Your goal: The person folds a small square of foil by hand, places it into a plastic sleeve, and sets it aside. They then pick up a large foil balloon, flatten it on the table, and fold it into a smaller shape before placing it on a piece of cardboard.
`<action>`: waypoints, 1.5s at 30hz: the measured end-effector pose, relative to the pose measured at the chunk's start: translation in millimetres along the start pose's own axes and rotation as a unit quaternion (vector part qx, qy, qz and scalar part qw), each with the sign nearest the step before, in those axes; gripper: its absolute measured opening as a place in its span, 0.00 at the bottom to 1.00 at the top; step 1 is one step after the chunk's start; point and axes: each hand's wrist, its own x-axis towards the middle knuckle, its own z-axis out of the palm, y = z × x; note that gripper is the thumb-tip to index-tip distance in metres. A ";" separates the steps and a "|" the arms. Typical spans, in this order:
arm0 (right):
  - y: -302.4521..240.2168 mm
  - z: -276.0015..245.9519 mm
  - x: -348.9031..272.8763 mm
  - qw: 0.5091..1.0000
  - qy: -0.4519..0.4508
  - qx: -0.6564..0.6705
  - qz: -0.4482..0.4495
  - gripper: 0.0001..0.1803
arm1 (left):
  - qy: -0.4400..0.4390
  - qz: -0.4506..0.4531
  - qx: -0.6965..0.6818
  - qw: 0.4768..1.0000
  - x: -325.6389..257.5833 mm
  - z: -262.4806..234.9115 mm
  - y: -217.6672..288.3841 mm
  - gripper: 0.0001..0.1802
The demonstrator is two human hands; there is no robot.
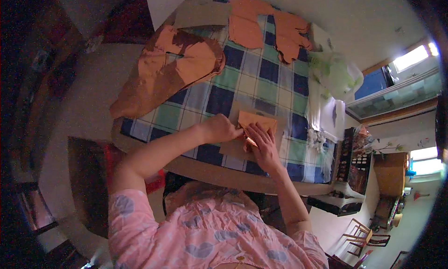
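Observation:
Near the table's front edge, a folded orange piece [249, 118] with a shiny lower edge lies on a flat brownish sheet [232, 150]; whether it is cloth or paper I cannot make out. My right hand [262, 145] presses on it from the right, fingers stretched out flat over its middle. At its left edge, my left hand [221, 128] is closed, knuckles up, its fingertips meeting the piece; what sits between them is mostly hidden. Farther off, a large crumpled orange sheet [161, 82] spreads over the left side of the table. More orange pieces [247, 24] lie at the far edge.
A checked blue, green and white cloth [233, 84] covers the table. Along its right side are a clear plastic bag with green marks [338, 75] and white plastic wrapping [322, 117]. A black crate [352, 154] stands beyond the right edge. A wooden chair [364, 236] is farther right.

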 end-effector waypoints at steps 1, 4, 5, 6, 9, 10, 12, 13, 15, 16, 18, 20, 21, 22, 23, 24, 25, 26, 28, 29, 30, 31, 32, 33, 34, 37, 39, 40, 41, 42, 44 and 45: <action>-1.0 -0.1 0.6 1.000 -0.007 -0.003 -0.004 0.23 | 0.014 -0.011 -0.007 1.000 -1.2 4.9 -0.7 0.09; -4.8 -2.2 1.5 1.000 -0.017 -0.017 -0.002 0.25 | 0.045 -0.039 -0.044 0.997 -2.7 11.8 -0.8 0.09; -5.7 -2.7 1.6 0.999 -0.020 -0.030 0.003 0.26 | 0.063 -0.057 -0.074 0.994 -2.9 12.8 -0.4 0.09; -5.7 -3.1 1.6 0.999 -0.020 -0.030 0.004 0.26 | 0.062 -0.056 -0.074 0.994 -3.3 13.9 -0.4 0.09; -5.8 -4.5 1.7 0.999 -0.020 -0.031 -0.006 0.26 | 0.094 -0.078 -0.135 0.983 -3.9 13.8 0.6 0.09; -6.3 -5.5 1.7 0.999 -0.021 -0.031 -0.007 0.26 | 0.099 -0.090 -0.154 0.979 -3.3 11.4 1.9 0.09; -5.7 -4.8 1.4 0.999 -0.022 -0.030 -0.008 0.27 | 0.104 -0.103 -0.174 0.974 -2.9 10.0 3.9 0.10; -4.3 -3.1 1.2 0.999 -0.018 -0.031 -0.008 0.27 | 0.116 -0.111 -0.192 0.968 -3.2 10.5 4.6 0.10; -4.6 -2.3 1.2 0.999 -0.014 -0.031 -0.007 0.27 | 0.128 -0.120 -0.211 0.962 -3.2 9.7 7.3 0.11; -6.4 -3.4 1.8 1.000 -0.014 -0.026 -0.004 0.27 | 0.133 -0.139 -0.219 0.957 -3.0 8.5 9.6 0.11; -6.3 -3.2 2.0 1.000 -0.014 -0.021 -0.001 0.27 | 0.138 -0.159 -0.227 0.951 -1.1 6.5 16.9 0.13; -3.6 -1.9 1.6 1.000 0.000 -0.024 -0.018 0.27 | 0.131 -0.255 -0.180 0.941 1.9 5.9 26.8 0.12; -5.0 -2.1 2.1 1.000 -0.001 -0.024 -0.019 0.27 | 0.131 -0.256 -0.180 0.941 2.3 5.6 28.9 0.12; -7.5 -3.0 2.7 1.000 -0.003 -0.019 -0.007 0.27 | 0.136 -0.268 -0.195 0.934 2.5 5.4 30.4 0.11; -9.0 -3.2 3.2 1.000 -0.005 -0.014 0.005 0.27 | 0.141 -0.279 -0.209 0.927 1.9 5.4 31.5 0.10; -7.7 -2.7 2.6 1.000 -0.005 -0.015 0.005 0.27 | 0.141 -0.279 -0.210 0.926 1.8 6.3 32.3 0.10; -5.5 -1.6 1.8 1.000 0.002 -0.019 -0.001 0.28 | 0.172 -0.250 -0.187 0.934 1.5 8.2 32.9 0.08; -4.3 -1.1 1.2 1.000 0.008 -0.024 -0.008 0.28 | 0.202 -0.220 -0.163 0.940 1.1 10.4 33.6 0.07; -8.5 -2.6 3.3 1.000 0.006 -0.019 -0.007 0.28 | 0.191 -0.221 -0.174 0.941 -4.0 15.6 36.1 0.07; -10.2 -3.0 4.3 1.000 0.004 -0.015 -0.005 0.28 | 0.180 -0.220 -0.185 0.941 -6.5 18.0 38.3 0.07; -8.7 -3.0 3.7 1.000 0.005 -0.015 -0.003 0.28 | 0.180 -0.218 -0.186 0.941 -5.7 14.9 41.8 0.07; -6.4 -2.7 3.2 1.000 0.004 -0.015 -0.005 0.28 | 0.221 -0.218 -0.185 0.932 -4.7 10.6 46.0 0.07; -4.8 -2.6 2.6 1.000 0.003 -0.014 -0.007 0.28 | 0.261 -0.218 -0.184 0.922 -4.1 8.1 49.6 0.08; -6.6 -2.9 3.4 1.000 0.003 -0.013 -0.009 0.28 | 0.261 -0.220 -0.182 0.922 -6.1 7.7 52.5 0.08; -9.3 -4.1 4.4 1.000 0.000 -0.010 -0.006 0.27 | 0.250 -0.243 -0.178 0.920 -8.0 7.5 55.3 0.09; -7.0 -2.5 4.2 1.000 0.000 -0.011 -0.003 0.27 | 0.205 -0.235 -0.164 0.936 -12.9 10.1 57.6 0.14; -5.6 -2.3 3.0 1.000 0.002 -0.014 -0.003 0.27 | 0.169 -0.204 -0.153 0.952 -15.2 11.2 57.9 0.20; -6.5 -3.1 2.3 1.000 -0.001 -0.013 0.002 0.27 | 0.174 -0.209 -0.168 0.948 -16.0 10.9 58.2 0.20; -6.4 -3.5 2.1 1.000 -0.004 -0.012 0.008 0.26 | 0.179 -0.215 -0.182 0.943 -16.5 10.9 58.1 0.20; -5.9 -3.7 2.3 1.000 -0.004 -0.011 0.007 0.26 | 0.178 -0.215 -0.181 0.943 -16.4 12.3 57.9 0.20; -4.9 -4.0 2.6 1.000 0.001 0.000 -0.009 0.26 | 0.267 -0.235 -0.148 0.923 -15.2 19.5 57.0 0.11; -5.3 -4.3 3.3 1.000 0.000 0.001 -0.010 0.26 | 0.267 -0.236 -0.148 0.923 -16.3 22.9 53.9 0.11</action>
